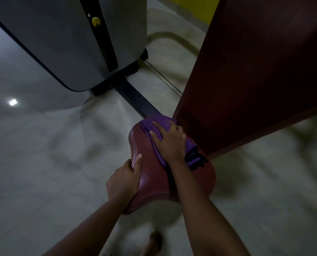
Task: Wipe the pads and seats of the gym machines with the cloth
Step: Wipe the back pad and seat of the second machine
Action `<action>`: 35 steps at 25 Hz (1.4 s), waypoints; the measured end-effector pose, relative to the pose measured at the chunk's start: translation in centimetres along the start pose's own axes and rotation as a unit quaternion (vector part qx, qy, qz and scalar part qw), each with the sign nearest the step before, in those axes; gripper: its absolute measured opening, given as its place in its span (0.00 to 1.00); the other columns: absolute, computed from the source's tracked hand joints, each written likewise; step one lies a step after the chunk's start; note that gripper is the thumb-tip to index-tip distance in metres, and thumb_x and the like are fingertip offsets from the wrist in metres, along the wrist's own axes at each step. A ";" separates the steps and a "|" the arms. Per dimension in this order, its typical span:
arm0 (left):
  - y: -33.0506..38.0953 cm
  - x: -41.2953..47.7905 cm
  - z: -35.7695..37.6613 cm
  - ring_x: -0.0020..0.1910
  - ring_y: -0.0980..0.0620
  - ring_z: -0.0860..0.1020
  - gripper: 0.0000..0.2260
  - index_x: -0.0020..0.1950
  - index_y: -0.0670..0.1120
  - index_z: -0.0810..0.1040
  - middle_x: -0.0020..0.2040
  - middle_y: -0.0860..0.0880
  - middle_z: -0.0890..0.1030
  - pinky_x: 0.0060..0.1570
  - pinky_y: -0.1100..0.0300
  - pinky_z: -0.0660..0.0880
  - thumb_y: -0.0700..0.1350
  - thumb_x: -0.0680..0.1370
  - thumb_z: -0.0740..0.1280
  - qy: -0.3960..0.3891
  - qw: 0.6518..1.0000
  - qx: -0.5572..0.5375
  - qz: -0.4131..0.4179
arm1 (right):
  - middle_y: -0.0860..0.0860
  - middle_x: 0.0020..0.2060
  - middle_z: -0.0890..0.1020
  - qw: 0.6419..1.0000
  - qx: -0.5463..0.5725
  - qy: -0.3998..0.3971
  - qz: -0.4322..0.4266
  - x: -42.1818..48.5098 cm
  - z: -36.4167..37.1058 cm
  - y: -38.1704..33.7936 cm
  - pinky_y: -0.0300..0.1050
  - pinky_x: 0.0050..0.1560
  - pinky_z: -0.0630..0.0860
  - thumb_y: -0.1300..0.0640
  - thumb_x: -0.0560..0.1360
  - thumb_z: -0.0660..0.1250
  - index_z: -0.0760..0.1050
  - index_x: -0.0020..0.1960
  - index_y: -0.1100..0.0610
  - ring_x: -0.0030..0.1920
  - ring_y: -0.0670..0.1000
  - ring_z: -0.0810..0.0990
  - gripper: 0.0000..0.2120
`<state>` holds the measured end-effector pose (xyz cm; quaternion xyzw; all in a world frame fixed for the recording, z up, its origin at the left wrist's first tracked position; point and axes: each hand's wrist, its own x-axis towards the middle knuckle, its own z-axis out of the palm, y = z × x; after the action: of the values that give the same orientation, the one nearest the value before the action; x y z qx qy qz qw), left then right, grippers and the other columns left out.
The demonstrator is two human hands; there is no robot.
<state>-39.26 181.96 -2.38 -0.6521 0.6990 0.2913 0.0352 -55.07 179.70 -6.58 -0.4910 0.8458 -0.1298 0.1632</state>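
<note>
I have the purple microfibre cloth spread over the far half of the dark red padded vinyl seat, right where the seat meets the tall dark red back pad. My right hand lies flat on the cloth with the fingers splayed, pressing rather than clutching; that grip is open. My left hand is curled over the seat's near left edge, thumb on top, its grip closed on the rim to steady it.

To wipe this well, I would keep the palm flat and the pressure even, then draw the cloth toward me in overlapping passes so the bare near half, which looks slightly glossy, gets covered too. The seam by the back pad likely collects sweat, so I would push the cloth's edge into it first. My left hand covers a patch of rim; I should shift it and wipe there as well.
</note>
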 end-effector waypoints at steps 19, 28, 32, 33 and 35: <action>0.2 -0.1 0.2 0.42 0.43 0.74 0.29 0.52 0.48 0.77 0.43 0.44 0.79 0.43 0.55 0.66 0.65 0.78 0.42 0.023 1.000 0.016 -0.002 | 0.59 0.63 0.74 0.985 -0.018 0.101 0.140 -8.3 1.7 -0.4 0.52 0.52 0.72 0.41 0.74 0.57 0.70 0.66 0.41 0.55 0.60 0.75 0.21; -0.5 -0.7 -0.6 0.57 0.40 0.77 0.32 0.63 0.48 0.73 0.59 0.41 0.79 0.54 0.51 0.71 0.66 0.77 0.43 -0.041 0.998 -0.055 -0.003 | 0.57 0.70 0.66 0.991 0.054 -0.004 0.125 -11.2 -1.2 -3.0 0.53 0.62 0.65 0.44 0.78 0.56 0.67 0.69 0.41 0.64 0.60 0.68 0.19; -0.6 -2.6 -4.3 0.67 0.42 0.71 0.23 0.72 0.45 0.66 0.69 0.42 0.72 0.61 0.56 0.67 0.55 0.81 0.53 -0.088 0.965 -0.244 0.026 | 0.55 0.71 0.61 0.983 0.110 0.033 0.144 -13.6 -4.7 -3.9 0.50 0.65 0.61 0.47 0.79 0.57 0.64 0.70 0.41 0.67 0.58 0.63 0.19; -0.8 -3.4 -5.4 0.67 0.43 0.71 0.22 0.72 0.45 0.66 0.70 0.43 0.71 0.61 0.58 0.66 0.54 0.81 0.54 -0.094 0.955 -0.276 0.047 | 0.55 0.71 0.62 0.980 0.124 0.051 0.145 -14.4 -5.7 -4.7 0.50 0.65 0.61 0.47 0.79 0.57 0.65 0.70 0.42 0.67 0.58 0.64 0.19; -1.1 -5.3 -7.9 0.66 0.47 0.71 0.21 0.72 0.46 0.67 0.70 0.45 0.71 0.58 0.61 0.64 0.53 0.82 0.54 -0.112 0.933 -0.333 0.079 | 0.57 0.70 0.63 0.973 0.150 0.090 0.152 -16.3 -7.5 -7.0 0.50 0.65 0.62 0.48 0.79 0.58 0.67 0.69 0.44 0.67 0.60 0.65 0.19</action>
<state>-34.81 183.11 6.02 -0.5318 0.6026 0.5807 -0.1294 -45.02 190.97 5.30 -0.3128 0.8928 -0.2722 0.1758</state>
